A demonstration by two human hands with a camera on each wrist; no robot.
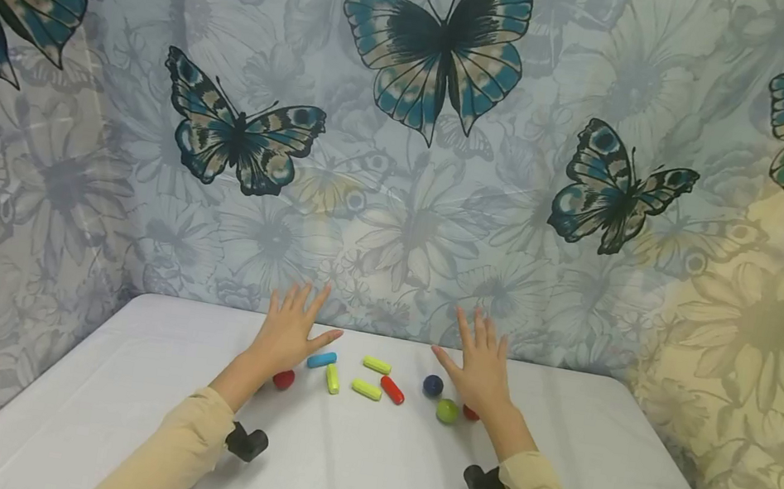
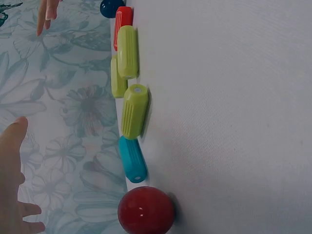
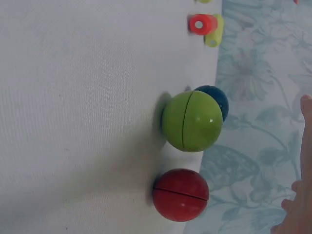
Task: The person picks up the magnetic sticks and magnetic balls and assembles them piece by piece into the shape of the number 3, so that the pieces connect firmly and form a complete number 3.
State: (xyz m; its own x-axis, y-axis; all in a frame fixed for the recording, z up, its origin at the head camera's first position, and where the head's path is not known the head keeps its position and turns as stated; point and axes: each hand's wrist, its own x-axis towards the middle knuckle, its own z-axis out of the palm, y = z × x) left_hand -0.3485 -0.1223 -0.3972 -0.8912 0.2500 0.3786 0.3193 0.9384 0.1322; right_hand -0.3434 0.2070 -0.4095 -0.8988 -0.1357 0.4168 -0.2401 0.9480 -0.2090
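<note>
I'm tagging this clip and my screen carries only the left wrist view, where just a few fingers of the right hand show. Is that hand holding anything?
Observer: No, the right hand holds nothing; its fingers and thumb are spread.
Operator: My top edge cuts off a glossy dark blue ball. What sits near it, on the person's side?
Observer: A glossy yellow-green ball.
Operator: I also see one glossy red ball at my bottom edge. Is there another?
Observer: Yes, the right wrist view shows a second glossy red ball near the yellow-green one, with a gap between them.
</note>
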